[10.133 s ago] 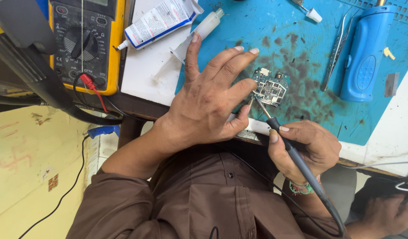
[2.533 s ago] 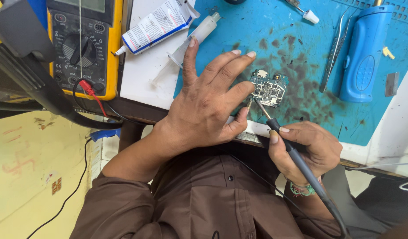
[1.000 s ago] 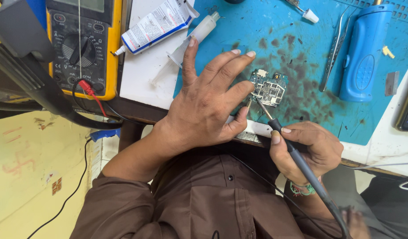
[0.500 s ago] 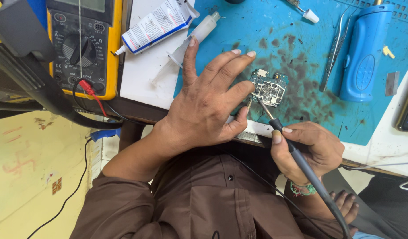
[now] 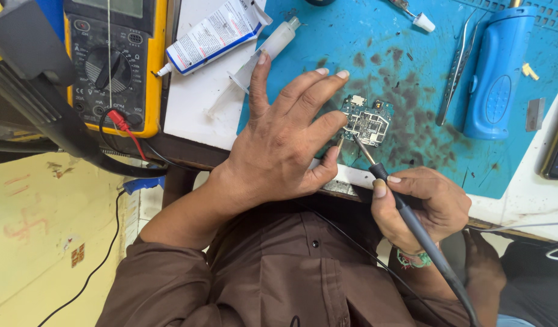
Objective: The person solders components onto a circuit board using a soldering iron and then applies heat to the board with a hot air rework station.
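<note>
A small blue circuit board point(image 5: 368, 123) lies on a stained blue work mat point(image 5: 400, 72). My left hand point(image 5: 285, 136) rests palm down on the mat with its fingers spread; the fingertips press the board's left edge. My right hand point(image 5: 421, 203) grips a black-handled soldering iron point(image 5: 406, 218) like a pen at the table's front edge. Its thin metal tip reaches up to the board's lower left side. The iron's cord runs down past my wrist.
A yellow multimeter point(image 5: 115, 60) with red and black leads sits at the top left. A white glue tube point(image 5: 215, 33) and a syringe point(image 5: 261, 51) lie on a white pad. Tweezers point(image 5: 456, 66) and a blue cylindrical tool point(image 5: 497, 72) lie at the right. Another person's foot point(image 5: 482, 272) shows below.
Both hands stay almost still; the iron's tip shifts slightly on the board. A foot at the bottom right has moved into view.
</note>
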